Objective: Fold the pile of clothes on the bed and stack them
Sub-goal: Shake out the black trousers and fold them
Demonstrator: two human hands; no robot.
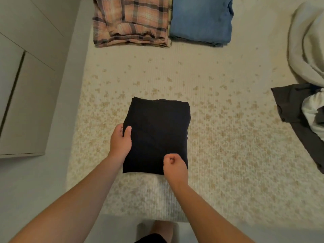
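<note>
Both my hands are low in the frame on a folded black cloth rectangle [156, 135] at centre. My left hand [121, 140] grips its left edge, thumb on top; my right hand [174, 165] pinches its lower right corner with curled fingers. It lies on the cream speckled bed [219, 120]. At upper centre lie a folded plaid shirt [131, 21] and folded blue jeans [201, 20]; unfolded dark and white clothes [301, 113] lie at right.

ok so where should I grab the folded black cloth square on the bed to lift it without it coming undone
Probably by its two side edges, coming in from left and right and sliding fingers underneath. The folded black cloth lies flat, with a neat far fold and layered near edge, so support from below likely keeps it together. The left hand already grips the left edge; the right hand pinches the near corner.
</note>
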